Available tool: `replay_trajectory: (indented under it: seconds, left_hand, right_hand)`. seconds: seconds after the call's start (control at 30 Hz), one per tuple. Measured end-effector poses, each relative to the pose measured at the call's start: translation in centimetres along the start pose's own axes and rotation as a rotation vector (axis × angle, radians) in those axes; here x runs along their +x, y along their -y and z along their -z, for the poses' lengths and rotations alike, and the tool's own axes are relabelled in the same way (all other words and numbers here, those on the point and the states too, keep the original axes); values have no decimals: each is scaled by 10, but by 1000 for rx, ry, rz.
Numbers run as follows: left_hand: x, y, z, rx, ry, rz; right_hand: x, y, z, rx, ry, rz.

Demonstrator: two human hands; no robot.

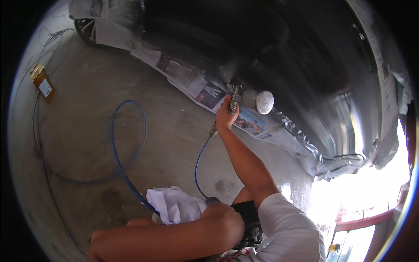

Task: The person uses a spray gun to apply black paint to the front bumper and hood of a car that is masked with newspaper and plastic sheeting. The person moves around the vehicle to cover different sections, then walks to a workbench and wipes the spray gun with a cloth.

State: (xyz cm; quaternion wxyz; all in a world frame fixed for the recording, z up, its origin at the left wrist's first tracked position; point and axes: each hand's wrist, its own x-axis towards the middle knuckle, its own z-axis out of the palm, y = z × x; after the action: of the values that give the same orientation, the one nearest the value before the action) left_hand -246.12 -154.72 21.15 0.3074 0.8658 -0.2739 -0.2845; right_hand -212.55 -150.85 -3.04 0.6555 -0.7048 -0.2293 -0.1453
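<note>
In my right hand (227, 117) is a metal spray gun (234, 101), its fingers wrapped round the grip. A silvery round cup (264, 102) sits at the gun's right side. The nozzle points at the dark glossy car body panel (209, 39), and a faint pale haze shows on the panel just beyond it. A thin blue air hose (199, 166) runs down from the gun's handle toward my bent legs. A white cloth (176, 204) lies against my leg. My left hand does not show.
Newspaper sheets (209, 94) mask the car's lower edge, with clear plastic film (301, 135) farther right. The blue hose (114, 139) loops over the concrete floor (87, 126). A yellow-brown box (45, 85) and tangled dark cables (54, 37) lie at far left. Bright daylight enters at right.
</note>
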Motion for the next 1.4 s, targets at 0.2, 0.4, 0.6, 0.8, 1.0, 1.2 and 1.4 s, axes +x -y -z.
replay_trajectory:
  seconds: [0.2, 0.4, 0.6, 0.8, 1.0, 1.2, 1.4]
  left_hand:
    - [-52, 46, 8, -78, -335, 80]
    - [-75, 71, 3, -80, -452, 202]
    - [-110, 80, 11, -94, -451, 261]
    - [-119, 90, 12, -72, -304, 282]
    - [-110, 93, 15, -125, -360, 289]
    - [-80, 93, 14, -101, -359, 161]
    - [-37, 68, 25, -104, -291, 103]
  right_hand:
    - [-20, 44, -134, 127, 132, -98]
    - [-20, 70, -239, 44, 157, -9]
    - [-31, 105, -326, -126, 212, -37]
    - [-10, 117, -379, -162, 268, -62]
    - [15, 92, -326, -62, 205, -160]
    - [39, 52, -194, 84, 184, -214]
    - [53, 64, -40, 85, 101, -358]
